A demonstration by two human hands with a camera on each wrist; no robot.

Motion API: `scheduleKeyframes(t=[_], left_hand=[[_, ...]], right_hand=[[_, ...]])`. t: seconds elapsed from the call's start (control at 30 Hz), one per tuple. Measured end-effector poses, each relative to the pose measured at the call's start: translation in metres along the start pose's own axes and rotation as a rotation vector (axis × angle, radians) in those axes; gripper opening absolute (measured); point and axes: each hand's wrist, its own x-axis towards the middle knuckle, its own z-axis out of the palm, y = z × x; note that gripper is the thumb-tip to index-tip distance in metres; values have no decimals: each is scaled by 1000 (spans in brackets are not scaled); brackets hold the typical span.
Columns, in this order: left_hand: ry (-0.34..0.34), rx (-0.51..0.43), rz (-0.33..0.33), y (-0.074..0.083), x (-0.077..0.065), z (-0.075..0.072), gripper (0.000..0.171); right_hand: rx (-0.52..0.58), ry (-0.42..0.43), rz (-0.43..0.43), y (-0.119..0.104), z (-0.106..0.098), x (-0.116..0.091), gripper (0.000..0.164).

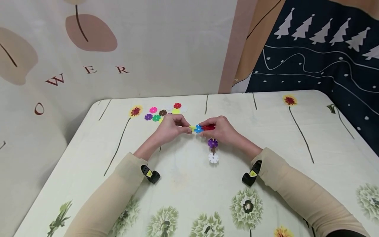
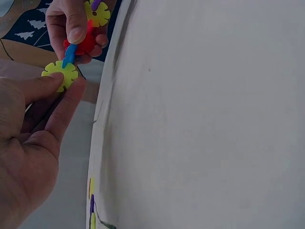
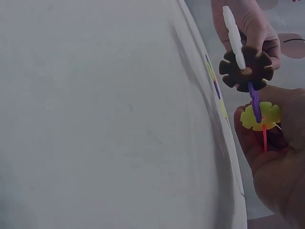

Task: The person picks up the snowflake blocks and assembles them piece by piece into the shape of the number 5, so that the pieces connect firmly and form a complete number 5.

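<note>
My left hand (image 1: 172, 126) pinches a lime-yellow notched plastic disc (image 2: 69, 73) between thumb and fingers. A blue disc (image 1: 198, 129), set crosswise, meets its edge slot. My right hand (image 1: 224, 131) grips the red disc (image 2: 86, 45) beside the blue one, its thumb near the blue disc. From the right hand hangs the rest of a chain: another yellow disc (image 3: 270, 113), a purple disc (image 1: 212, 143), a brown disc (image 3: 232, 72) and a white disc (image 1: 213, 158). The fingers hide part of the red disc and the lime-yellow disc.
Loose discs lie at the far left-middle of the table, among them a pink disc (image 1: 153, 110), a green disc (image 1: 156, 118) and a red disc (image 1: 177, 105). The flower-print tablecloth (image 1: 177, 194) reaches a patterned curtain (image 1: 165, 49) behind.
</note>
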Motion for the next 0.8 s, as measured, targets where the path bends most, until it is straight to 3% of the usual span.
scheduleKeyframes(t=[0.57,0.8], left_hand=[[-5,101,0,-2,0,-2,6],[32,142,41,0,0,1,6]], right_hand=[[-15,31,-27,1,-1,2,43],[21,47,-29,2,-2,0,44]])
